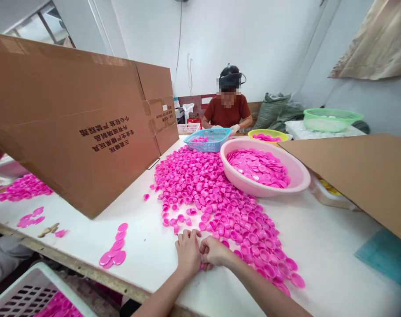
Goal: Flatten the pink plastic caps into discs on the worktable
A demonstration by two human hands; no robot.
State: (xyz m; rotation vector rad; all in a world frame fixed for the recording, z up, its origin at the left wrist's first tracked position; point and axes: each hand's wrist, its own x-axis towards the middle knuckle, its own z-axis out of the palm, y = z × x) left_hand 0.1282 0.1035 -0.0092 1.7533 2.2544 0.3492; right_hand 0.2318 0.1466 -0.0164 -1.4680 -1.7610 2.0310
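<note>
My left hand (188, 252) and my right hand (215, 252) meet over the white table (147, 246), fingers curled together. A bit of a pink plastic piece (202, 266) shows between them; the fingers hide most of it, so its exact shape cannot be made out. Just beyond my hands spreads a heap of small pink plastic cups (203, 180), which runs on past my right forearm. To the left of my hands lie several flat pink discs (113, 251), partly overlapping near the table's edge.
A pink basin (266, 190) full of pink discs stands behind the heap, beside a blue basket (208, 143). A large cardboard box (88, 119) blocks the left side. Across the table sits a person (226, 110). A white crate (25, 290) of pink pieces stands below the front edge.
</note>
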